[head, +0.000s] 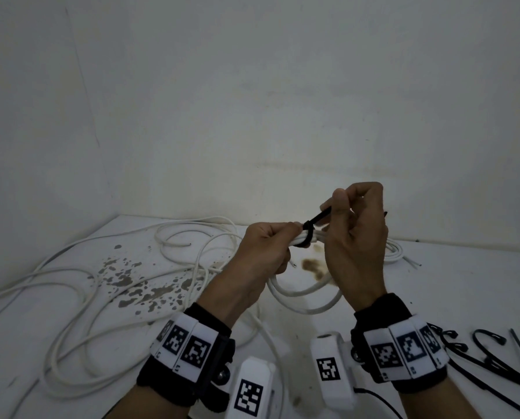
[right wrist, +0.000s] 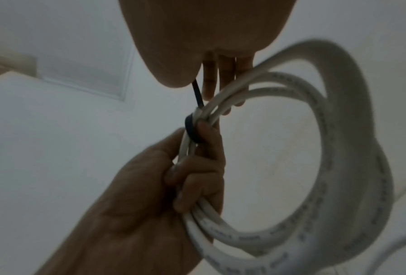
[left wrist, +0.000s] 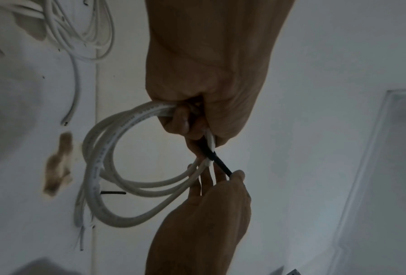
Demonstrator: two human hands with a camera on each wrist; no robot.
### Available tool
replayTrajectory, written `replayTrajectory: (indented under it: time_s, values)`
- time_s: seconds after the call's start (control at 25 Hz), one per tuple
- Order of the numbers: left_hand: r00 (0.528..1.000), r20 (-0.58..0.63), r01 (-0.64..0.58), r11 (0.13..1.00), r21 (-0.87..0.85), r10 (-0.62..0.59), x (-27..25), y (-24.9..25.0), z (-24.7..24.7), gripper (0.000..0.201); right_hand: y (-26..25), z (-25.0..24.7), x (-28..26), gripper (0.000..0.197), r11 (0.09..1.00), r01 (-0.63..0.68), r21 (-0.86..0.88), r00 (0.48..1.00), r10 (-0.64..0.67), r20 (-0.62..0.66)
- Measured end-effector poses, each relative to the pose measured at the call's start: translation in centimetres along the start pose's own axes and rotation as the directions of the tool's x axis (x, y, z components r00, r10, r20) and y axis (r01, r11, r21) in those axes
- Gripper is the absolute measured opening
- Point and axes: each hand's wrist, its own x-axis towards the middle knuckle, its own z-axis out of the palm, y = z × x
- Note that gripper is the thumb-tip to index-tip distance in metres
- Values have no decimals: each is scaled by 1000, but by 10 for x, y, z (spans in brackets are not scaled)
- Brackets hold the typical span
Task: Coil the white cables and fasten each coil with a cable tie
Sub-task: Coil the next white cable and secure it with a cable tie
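Though tied — coil (head: pixel 305 293) btwn hands (head: pixel 263 251)

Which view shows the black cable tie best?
Right wrist: the cable tie shows as a closed loop round the coil, its tail running up into the right hand. The head view shows it small between the hands; the left wrist view shows only the tail.

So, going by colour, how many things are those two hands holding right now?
White: 1, the cable coil gripped by the left hand
Black: 1, the cable tie pinched by the right hand
Total: 2
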Motion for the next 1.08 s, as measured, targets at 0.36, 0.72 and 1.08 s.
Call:
replayTrajectory:
  time_s: [0.36, 0.72, 1.08]
  values:
    - [877, -147, -379, 846, 375, 458, -4, 2, -6, 24, -22, -10, 12, 67, 644, -761, -77, 567, 718, 404]
    - [839, -110, -463, 805, 371, 533, -5, -6, -3, 22, -26, -7, 12, 21, 497, -818, 290, 566, 600, 565]
    - [874, -126, -426, 866, 263, 469, -2, -1, -6, 21, -30, 4, 4, 27, 498, -759, 419, 650, 551, 523]
